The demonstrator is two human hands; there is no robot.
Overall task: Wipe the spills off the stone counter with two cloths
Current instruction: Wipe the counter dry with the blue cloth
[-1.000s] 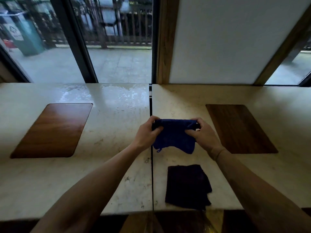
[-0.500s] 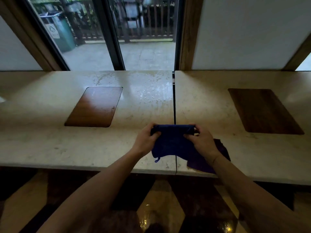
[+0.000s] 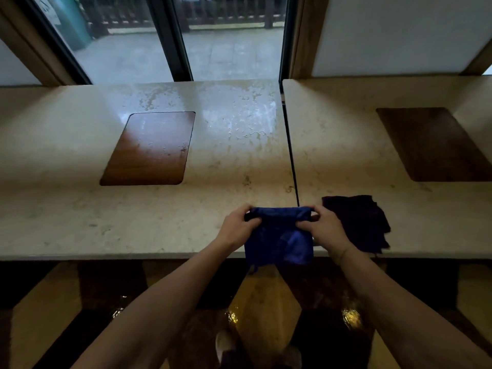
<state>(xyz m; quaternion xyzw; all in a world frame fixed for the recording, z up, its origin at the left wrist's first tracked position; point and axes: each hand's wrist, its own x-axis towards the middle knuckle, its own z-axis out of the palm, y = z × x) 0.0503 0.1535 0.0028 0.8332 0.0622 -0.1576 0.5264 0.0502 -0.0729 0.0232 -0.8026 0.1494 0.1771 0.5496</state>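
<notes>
Pale stone counter (image 3: 66, 209) runs under the windows, with a wood inlay (image 3: 151, 150) on the left and water beading just right of it. At the front edge, the left hand (image 3: 235, 227) and right hand (image 3: 323, 228) each grip a top corner of a blue cloth (image 3: 279, 241) hanging between them. Just right lies a dark cloth (image 3: 356, 222), flat on the counter.

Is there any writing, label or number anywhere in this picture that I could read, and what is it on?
No text can be read here.
White sign on the green bin outside the window: only part of it shows, dark marks too blurred to read.
Blue cloth, held by the left hand and right hand: no tag or print visible.
Dark cloth and stone counter: no lettering.
</notes>
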